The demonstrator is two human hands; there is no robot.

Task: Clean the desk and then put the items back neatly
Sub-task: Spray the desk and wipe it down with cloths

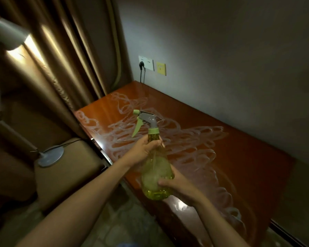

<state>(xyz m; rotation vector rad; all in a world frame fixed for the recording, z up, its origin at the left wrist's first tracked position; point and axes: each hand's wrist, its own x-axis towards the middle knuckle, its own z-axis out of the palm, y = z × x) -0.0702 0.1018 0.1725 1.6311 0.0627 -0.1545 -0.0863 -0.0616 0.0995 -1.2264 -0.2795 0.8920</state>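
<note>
Spray bottle (pixel 156 168), yellow-green and translucent, held at centre frame above the near edge of the desk (pixel 248 157). Left hand (pixel 143 151) wraps the neck just under the green collar; right hand (pixel 177 186) cups the lower belly with the thumb across the front. Neither finger is on the trigger (pixel 137 128), which hangs free, so this reads as carrying or steadying rather than spraying. Two-handed grip probably because the bottle is rounded and slick. Nozzle points toward the upper left of the frame.

Desk runs from centre to lower right, reddish wood, covered in looping whitish streaks. Likely wet cleaner not yet wiped off. No items stand on it.

Desk lamp (pixel 50 155) sits off the desk at left, on a low brown surface, lit, seemingly moved aside for cleaning. Wall socket (pixel 146 62) with a plug, upper centre.
</note>
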